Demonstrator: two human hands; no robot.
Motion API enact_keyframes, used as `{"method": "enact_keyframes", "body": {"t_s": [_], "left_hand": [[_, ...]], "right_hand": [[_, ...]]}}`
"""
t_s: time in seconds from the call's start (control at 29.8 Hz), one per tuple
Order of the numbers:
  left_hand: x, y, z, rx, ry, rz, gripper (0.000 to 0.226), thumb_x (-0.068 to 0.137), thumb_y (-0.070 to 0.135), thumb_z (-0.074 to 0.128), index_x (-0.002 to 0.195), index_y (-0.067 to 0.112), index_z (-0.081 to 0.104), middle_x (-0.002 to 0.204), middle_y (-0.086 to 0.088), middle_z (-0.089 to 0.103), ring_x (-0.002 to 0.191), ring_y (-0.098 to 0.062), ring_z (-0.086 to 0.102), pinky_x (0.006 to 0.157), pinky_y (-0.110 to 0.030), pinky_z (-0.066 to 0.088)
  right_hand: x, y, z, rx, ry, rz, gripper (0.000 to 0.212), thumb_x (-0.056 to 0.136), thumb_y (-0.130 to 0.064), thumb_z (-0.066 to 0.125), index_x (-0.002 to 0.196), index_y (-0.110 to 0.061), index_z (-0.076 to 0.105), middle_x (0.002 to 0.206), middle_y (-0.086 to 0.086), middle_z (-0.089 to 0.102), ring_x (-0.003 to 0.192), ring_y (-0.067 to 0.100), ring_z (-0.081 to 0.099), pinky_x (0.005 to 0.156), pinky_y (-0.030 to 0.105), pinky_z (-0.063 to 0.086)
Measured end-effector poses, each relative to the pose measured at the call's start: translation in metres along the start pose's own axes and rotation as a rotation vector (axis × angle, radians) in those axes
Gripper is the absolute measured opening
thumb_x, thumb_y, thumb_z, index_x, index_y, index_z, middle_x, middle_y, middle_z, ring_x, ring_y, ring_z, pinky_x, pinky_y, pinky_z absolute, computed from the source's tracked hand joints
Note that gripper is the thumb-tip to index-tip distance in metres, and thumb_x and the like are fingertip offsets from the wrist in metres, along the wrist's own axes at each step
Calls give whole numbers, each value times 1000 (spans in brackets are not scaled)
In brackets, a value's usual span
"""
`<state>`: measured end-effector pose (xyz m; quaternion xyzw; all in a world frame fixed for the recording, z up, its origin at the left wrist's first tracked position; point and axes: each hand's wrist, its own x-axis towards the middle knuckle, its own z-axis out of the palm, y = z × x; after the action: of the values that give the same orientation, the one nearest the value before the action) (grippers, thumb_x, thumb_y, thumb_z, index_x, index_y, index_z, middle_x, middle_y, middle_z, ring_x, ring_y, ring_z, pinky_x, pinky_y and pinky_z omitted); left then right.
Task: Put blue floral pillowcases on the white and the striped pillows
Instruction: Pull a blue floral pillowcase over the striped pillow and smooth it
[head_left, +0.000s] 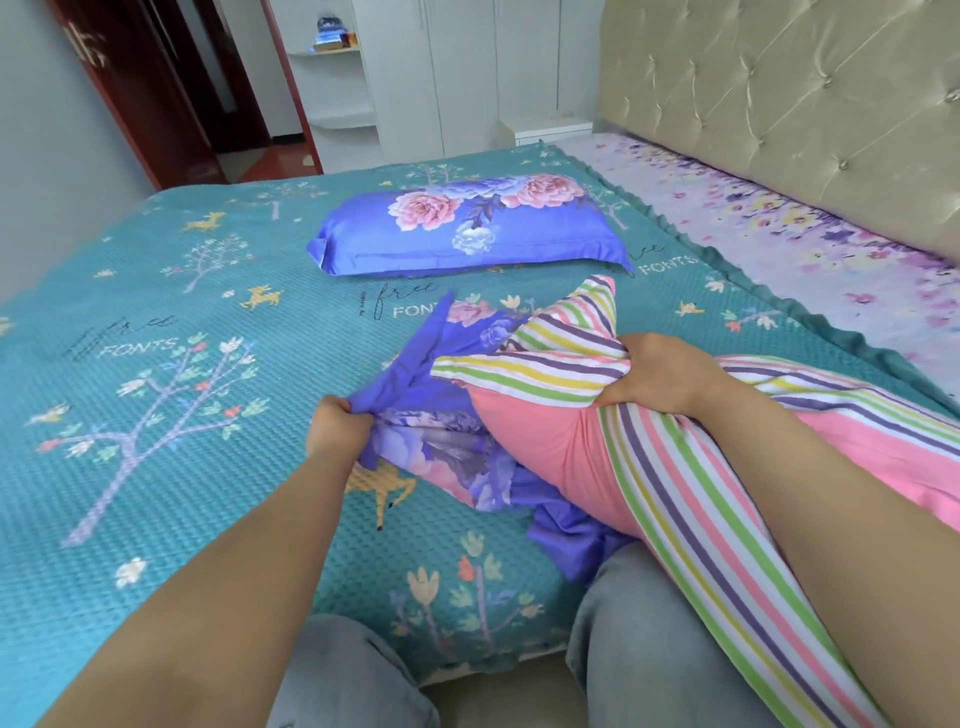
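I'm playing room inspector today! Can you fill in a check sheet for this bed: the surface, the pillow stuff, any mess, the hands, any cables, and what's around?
Surface: teal bedspread printed with trees and deer, laid over a lilac floral sheet.
Job's things: one pillow already in a blue floral case lies flat farther up the bed; the striped pillow has its end at the mouth of the second blue floral pillowcase, not yet inside.
Clutter: nothing seen.
Hands: left hand pinches the pillowcase edge; right hand grips the striped pillow.
Cables: nothing seen.
Surroundings: tufted headboard, white wardrobe, dark red door.
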<state>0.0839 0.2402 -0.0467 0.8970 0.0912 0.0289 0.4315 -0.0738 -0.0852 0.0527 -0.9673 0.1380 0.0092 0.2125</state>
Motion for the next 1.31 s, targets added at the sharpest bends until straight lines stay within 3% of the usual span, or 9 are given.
{"method": "enact_keyframes", "body": {"t_s": [0.27,0.47,0.64,0.74,0.84,0.94,1.04,1.14,1.31], "left_hand": [[29,-33,-122,-243,372,-143,21,77,9,59,97,7,58,78,-10,59,88,-28,65,72,-33,46],[19,-54,-207,-211,628,-226,23,82,13,51,104,14,56,111,-13,64,99,-30,63,82,-34,47],[9,-78,-221,180,444,-404,41,82,14,58,121,12,49,138,-15,27,115,-39,47,95,-42,41],[0,-70,-187,353,267,-67,37,82,21,66,117,16,59,131,-15,47,118,-35,46,98,-38,38],[-12,-51,-143,347,-184,240,12,83,24,66,89,14,69,95,-7,68,95,-22,62,82,-29,44],[-28,-33,-110,514,-529,327,42,77,40,52,108,15,64,114,1,62,109,-14,55,92,-31,43],[-32,-24,-88,651,-533,183,74,72,45,38,137,10,44,140,-10,46,130,-26,43,107,-39,34],[-29,-26,-78,873,-452,221,54,92,43,44,140,19,38,144,-4,43,130,-27,42,104,-40,38],[-13,-26,-85,638,-184,282,15,90,15,47,96,16,61,111,-13,65,104,-32,59,76,-33,43]], "right_hand": [[14,-62,-8,-18,21,-146,63,62,-54,77,117,-28,59,118,0,63,106,25,58,87,34,47],[22,-127,-1,-25,7,-330,68,62,-59,74,121,-33,54,124,-5,60,112,23,56,90,33,45],[11,-155,34,-191,-84,-483,75,62,-60,73,128,-33,48,127,-5,59,114,23,56,87,32,46],[-1,-150,60,-267,-98,-548,85,68,-60,70,140,-31,35,138,-5,49,118,23,53,86,34,46],[-2,-140,57,-200,-65,-537,89,69,-61,69,144,-31,31,139,-6,49,118,23,54,86,34,47],[4,-124,50,-106,-96,-476,86,68,-60,70,142,-34,35,132,-7,56,115,22,56,89,34,47],[3,-114,47,-71,-129,-497,80,69,-52,74,139,-34,39,136,-7,53,118,22,54,94,34,45],[-1,-110,45,-116,-161,-526,88,73,-43,73,147,-30,26,152,-11,30,129,19,45,100,33,41],[-5,-107,50,-145,-171,-597,91,73,-55,70,147,-38,20,155,-20,11,133,14,40,101,34,41]]}}
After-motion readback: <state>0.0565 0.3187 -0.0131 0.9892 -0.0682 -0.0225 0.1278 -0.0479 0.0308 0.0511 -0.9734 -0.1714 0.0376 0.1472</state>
